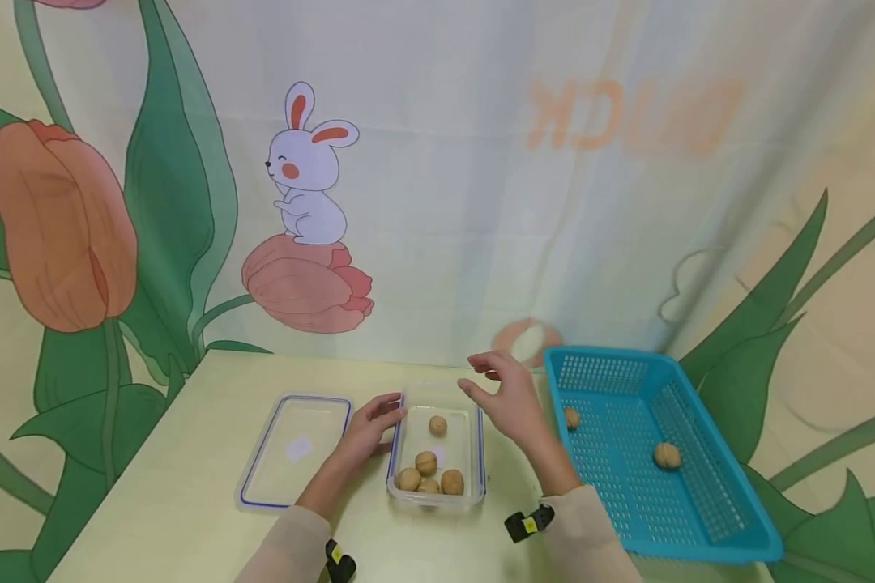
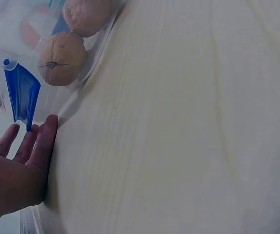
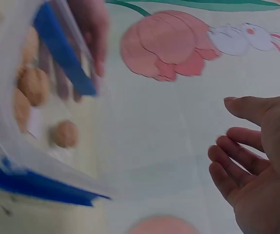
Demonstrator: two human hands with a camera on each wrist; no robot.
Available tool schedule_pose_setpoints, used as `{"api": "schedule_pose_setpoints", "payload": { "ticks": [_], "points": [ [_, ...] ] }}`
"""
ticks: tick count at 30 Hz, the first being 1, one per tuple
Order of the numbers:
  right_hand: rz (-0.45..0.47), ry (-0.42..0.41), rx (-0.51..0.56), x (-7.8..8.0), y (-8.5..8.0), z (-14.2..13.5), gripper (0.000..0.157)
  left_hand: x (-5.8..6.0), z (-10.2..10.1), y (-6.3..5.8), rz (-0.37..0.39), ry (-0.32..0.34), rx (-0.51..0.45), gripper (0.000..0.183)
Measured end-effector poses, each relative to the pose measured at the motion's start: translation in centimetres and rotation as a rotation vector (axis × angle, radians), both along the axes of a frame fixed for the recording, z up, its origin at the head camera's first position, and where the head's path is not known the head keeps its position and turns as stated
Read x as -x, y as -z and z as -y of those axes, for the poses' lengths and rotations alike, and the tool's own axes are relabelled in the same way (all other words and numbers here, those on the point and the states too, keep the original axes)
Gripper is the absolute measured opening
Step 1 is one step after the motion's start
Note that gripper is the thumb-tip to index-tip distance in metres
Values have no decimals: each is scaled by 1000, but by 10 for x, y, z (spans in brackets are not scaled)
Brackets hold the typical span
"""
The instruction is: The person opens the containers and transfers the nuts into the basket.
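A clear plastic food container with blue edging stands on the table with several walnuts inside. Most of them gather at its near end, and one walnut lies further back. My left hand touches the container's left side, its fingertips near a blue latch. Nothing is in my right hand, which is raised over the container's right far corner, its thumb and fingers apart. To the right, a blue plastic basket holds a walnut on its floor and another walnut by its left wall.
A clear lid with a blue seal lies flat on the table, left of the container. The pale table runs back to a printed curtain with tulips and a rabbit. Both wrists wear black straps.
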State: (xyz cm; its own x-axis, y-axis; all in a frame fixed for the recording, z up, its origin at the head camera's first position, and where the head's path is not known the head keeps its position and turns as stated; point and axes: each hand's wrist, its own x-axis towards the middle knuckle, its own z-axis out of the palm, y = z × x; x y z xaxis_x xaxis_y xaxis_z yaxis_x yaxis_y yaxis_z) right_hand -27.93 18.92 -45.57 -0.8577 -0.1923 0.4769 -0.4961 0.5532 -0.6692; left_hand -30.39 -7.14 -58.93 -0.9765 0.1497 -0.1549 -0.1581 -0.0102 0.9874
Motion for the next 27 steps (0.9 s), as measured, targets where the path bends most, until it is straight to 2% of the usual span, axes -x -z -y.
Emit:
{"api": "schedule_pose_setpoints", "payload": {
  "ticks": [6,12,15,20,27],
  "points": [
    [34,-6,4,12,36,30,35,3,0,-3,6,2,-3,55],
    [126,-18,-33,18,75,37,39,1,0,-1,7,0,-5,52],
    [150,-16,-94,21,89,37,41,1,-1,0,4,8,-14,52],
    [172,-33,-197,22,98,37,45,1,0,0,10,6,-10,52],
    [180,-40,-352,22,95,40,47,1,0,-1,7,0,-9,52]
  ]
}}
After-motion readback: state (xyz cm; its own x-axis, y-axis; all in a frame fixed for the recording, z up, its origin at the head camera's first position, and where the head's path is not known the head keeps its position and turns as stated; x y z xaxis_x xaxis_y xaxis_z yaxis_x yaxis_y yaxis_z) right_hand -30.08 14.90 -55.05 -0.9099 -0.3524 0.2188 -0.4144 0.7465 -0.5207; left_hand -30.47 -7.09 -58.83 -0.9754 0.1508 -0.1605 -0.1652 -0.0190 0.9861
